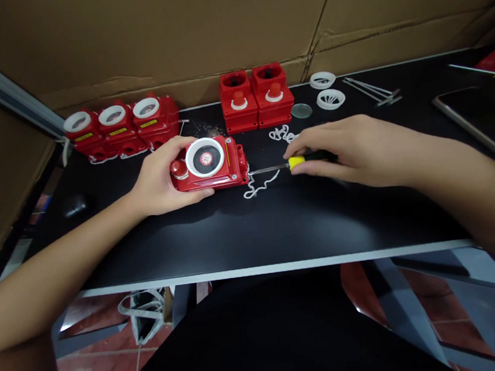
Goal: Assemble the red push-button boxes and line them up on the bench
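Observation:
My left hand (160, 178) is wrapped round one end of a red box-shaped alarm unit (218, 179), which lies on the black table. The unit has a white ring with a dark round disc inside, and a small red dome near my thumb side. In my right hand (348, 150) is a screwdriver (296, 163) with a yellow and black handle. Its shaft points left, and the tip meets the unit's right end, where a white cord (259, 190) trails onto the table. Exactly what the tip touches is too small to tell.
Red units with white rings (115, 130) stand at the back left. Two red housings with open round tops (238, 102) stand at back centre. White rings (330, 99), a clear disc (301, 110), metal rods (369, 91) and a phone-like device (480, 119) lie rightward. Cardboard (174, 36) walls the back.

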`<state>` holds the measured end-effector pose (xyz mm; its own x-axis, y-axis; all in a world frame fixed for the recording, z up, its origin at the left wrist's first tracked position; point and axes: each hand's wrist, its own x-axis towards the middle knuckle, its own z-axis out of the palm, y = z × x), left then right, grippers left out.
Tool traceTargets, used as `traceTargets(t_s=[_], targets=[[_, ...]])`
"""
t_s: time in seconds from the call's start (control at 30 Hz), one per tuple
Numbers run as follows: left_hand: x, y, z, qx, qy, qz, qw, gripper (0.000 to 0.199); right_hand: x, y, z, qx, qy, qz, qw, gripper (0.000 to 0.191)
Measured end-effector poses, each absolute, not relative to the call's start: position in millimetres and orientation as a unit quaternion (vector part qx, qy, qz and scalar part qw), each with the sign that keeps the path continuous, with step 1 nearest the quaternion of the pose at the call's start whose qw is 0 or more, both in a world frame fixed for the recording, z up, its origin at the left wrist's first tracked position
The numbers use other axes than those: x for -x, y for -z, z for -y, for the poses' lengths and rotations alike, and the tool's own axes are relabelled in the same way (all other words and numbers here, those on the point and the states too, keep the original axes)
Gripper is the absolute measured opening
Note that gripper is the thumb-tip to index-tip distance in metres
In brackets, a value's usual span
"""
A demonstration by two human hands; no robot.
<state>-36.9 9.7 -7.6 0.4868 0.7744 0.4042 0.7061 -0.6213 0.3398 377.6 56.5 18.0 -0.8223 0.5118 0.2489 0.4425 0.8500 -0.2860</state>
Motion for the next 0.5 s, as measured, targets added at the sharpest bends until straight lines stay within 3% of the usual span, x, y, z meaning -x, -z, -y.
traceTargets(t_s=[0.27, 0.5], targets=[[38, 7, -13, -0.857, -0.288, -0.423, 0.067, 0.084, -376, -30, -52, 0.236, -0.071, 0.951, 0.186, 0.016], [39, 8, -12, -0.859, -0.282, -0.424, 0.056, 0.085, -379, -35, -50, 0.247, -0.077, 0.948, 0.184, 0.029]])
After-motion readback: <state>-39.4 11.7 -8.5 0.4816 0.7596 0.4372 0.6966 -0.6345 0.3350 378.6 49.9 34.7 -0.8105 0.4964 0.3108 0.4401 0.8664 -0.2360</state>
